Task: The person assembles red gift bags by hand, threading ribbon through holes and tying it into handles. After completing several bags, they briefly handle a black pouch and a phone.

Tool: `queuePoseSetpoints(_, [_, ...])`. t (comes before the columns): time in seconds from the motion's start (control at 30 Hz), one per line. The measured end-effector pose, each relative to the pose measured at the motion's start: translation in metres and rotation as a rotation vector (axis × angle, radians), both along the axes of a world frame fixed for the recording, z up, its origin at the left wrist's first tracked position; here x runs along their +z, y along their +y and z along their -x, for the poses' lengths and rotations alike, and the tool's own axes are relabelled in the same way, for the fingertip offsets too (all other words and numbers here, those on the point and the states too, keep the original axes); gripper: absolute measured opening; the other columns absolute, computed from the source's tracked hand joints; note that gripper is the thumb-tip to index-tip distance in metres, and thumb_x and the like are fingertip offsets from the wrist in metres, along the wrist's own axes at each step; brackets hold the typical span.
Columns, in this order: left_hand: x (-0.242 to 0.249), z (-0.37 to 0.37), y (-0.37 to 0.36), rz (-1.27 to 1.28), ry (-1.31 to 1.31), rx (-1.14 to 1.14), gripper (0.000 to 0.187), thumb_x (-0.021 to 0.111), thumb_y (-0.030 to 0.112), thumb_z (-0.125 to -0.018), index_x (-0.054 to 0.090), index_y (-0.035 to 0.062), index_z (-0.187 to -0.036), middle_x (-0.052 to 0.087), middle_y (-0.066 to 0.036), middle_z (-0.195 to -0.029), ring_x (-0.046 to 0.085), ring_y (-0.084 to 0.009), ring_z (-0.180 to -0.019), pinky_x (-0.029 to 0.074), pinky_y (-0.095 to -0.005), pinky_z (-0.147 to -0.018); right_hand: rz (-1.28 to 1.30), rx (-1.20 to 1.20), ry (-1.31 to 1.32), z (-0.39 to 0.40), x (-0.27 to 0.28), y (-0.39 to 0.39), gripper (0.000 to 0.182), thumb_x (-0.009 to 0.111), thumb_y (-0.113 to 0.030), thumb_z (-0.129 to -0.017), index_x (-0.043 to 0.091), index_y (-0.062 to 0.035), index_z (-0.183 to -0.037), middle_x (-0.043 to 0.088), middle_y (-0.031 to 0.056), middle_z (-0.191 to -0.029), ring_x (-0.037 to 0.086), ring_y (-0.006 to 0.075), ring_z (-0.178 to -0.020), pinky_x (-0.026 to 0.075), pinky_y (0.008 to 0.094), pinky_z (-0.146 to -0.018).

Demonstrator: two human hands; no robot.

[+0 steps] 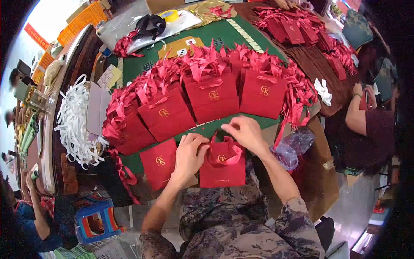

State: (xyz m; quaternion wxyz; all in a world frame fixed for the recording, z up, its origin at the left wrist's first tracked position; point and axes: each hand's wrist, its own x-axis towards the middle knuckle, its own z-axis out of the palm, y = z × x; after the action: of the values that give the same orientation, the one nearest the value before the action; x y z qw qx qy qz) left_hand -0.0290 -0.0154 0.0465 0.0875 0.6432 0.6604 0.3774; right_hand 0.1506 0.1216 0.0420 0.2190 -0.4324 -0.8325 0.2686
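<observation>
Deep red paper gift bag (223, 165) with gold logo, red satin ribbon (224, 152); green felt tabletop (215, 36); camouflage-print sleeves (297, 224).

It looked like a small packing workroom set up around a green-topped table (224, 34). Rows of red gift bags (213, 97) with gold logos and ribbon handles crowded its middle, more bags (293, 30) lay beyond its far right corner on a brown cloth, and a heap of white paper strips (75, 121) sat at its left edge. Another person (366, 125) sat off its right side.
</observation>
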Motion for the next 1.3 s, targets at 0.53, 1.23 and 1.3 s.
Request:
queuePoseSetpoints(0.53, [-0.022, -0.015, 0.047, 0.319, -0.022, 0.116, 0.025, 0.079, 0.020, -0.078, 0.068, 0.0046, -0.093, 0.070, -0.011, -0.074, 0.067, -0.0294, -0.073, 0.052, -0.0408, -0.069, 0.168, 0.108, 0.293, -0.011, -0.011, -0.015, 0.011, 0.066, -0.008, -0.089, 0.062, -0.0003, -0.095, 0.067, 0.0151, -0.088, 0.066, 0.0352, -0.081, 0.051, 0.0397, -0.070])
queuePoseSetpoints(1.23, [-0.007, -0.031, 0.031, 0.174, -0.582, 0.053, 0.016, 0.069, 0.010, -0.092, 0.071, -0.0049, -0.097, 0.073, -0.006, -0.086, 0.066, -0.0085, -0.079, 0.053, -0.0253, -0.073, 0.183, 0.140, 0.444, -0.012, 0.007, -0.027, 0.013, 0.067, -0.010, -0.091, 0.066, 0.0005, -0.099, 0.067, 0.0085, -0.093, 0.065, 0.0179, -0.087, 0.051, 0.0301, -0.077])
queuePoseSetpoints(1.3, [-0.010, -0.030, 0.032, 0.197, -0.702, 0.007, 0.014, 0.068, 0.010, -0.093, 0.071, -0.0038, -0.096, 0.072, -0.005, -0.085, 0.066, -0.0083, -0.080, 0.053, -0.0251, -0.073, 0.189, 0.154, 0.450, -0.011, 0.009, -0.027, 0.013, 0.067, -0.010, -0.092, 0.066, 0.0007, -0.099, 0.067, 0.0090, -0.094, 0.066, 0.0186, -0.087, 0.051, 0.0302, -0.077])
